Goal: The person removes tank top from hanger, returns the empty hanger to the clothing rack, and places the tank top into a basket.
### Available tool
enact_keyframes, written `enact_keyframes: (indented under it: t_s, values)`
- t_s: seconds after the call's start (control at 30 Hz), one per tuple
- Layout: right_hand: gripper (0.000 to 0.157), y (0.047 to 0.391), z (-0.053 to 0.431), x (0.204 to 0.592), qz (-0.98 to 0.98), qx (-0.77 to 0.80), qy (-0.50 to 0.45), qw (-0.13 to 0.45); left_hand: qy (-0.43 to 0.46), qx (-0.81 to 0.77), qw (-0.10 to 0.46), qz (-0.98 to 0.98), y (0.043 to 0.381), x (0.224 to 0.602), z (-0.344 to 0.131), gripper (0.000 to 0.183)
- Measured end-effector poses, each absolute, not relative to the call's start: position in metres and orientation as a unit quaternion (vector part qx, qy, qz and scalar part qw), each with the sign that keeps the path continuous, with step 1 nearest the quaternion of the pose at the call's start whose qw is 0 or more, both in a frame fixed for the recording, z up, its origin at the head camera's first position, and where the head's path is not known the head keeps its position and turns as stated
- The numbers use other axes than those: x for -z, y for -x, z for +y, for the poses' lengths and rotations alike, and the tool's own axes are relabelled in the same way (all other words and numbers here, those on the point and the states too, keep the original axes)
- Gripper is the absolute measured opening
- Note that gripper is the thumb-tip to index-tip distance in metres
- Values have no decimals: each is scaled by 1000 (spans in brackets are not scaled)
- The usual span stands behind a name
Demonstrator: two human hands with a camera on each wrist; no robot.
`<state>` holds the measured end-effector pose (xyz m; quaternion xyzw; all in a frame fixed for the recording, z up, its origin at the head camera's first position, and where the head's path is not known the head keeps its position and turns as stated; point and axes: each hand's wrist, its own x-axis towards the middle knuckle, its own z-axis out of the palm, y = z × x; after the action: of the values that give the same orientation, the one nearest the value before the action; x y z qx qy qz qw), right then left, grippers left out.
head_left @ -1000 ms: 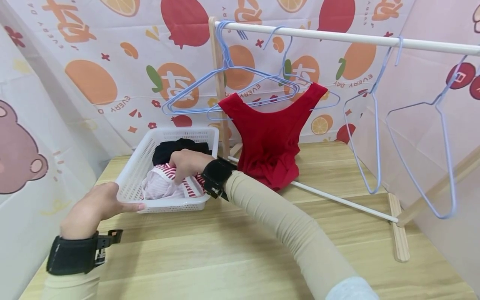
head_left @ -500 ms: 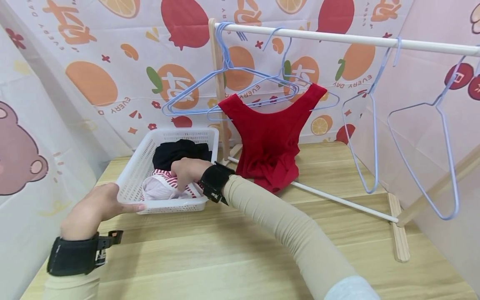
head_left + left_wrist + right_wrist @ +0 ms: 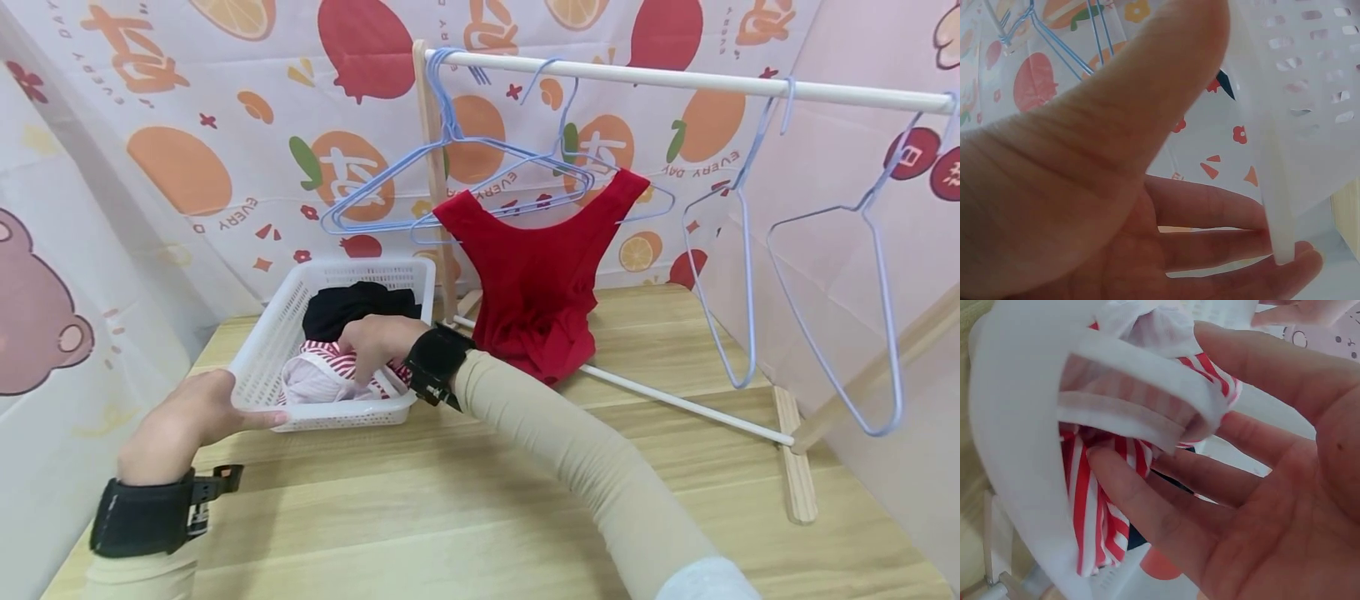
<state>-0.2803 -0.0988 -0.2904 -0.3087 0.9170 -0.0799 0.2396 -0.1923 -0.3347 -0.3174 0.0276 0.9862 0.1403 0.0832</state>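
Note:
My left hand (image 3: 198, 408) grips the near left corner of a white plastic basket (image 3: 337, 421), thumb along the front rim and fingers around the side. In the left wrist view, the fingertips (image 3: 1307, 253) reach the edge of the basket rim. Inside the basket, my right hand (image 3: 378, 340) holds a red-and-white striped garment (image 3: 318, 375) with white trim. The right wrist view shows the thumb on one side of the striped cloth (image 3: 1088, 500) and fingers spread under and into its folds. Black cloth (image 3: 360, 302) lies behind it in the basket.
A rack with a white rail (image 3: 675, 81) stands at the back and right. From it hang a red sleeveless garment (image 3: 536, 267) on a hanger, bunched blue hangers (image 3: 450, 137) at left, and bare hangers (image 3: 873, 217) at right. The wooden table (image 3: 420, 500) extends in front.
My right hand has dipped slightly lower into the basket, and the striped garment's folds have shifted under it. The left hand keeps its place on the rim.

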Motion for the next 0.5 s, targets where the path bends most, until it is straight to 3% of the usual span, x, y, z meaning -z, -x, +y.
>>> enact_keyframes:
  t_s: [0.1,0.5]
  values:
    - [61,279,-93,286,915,86,318,233,-26,-139,89,986,192,317,-335,75]
    - [58,278,-75,265,920,104,338,172,-25,-138,96,986,192,317,-335,75]
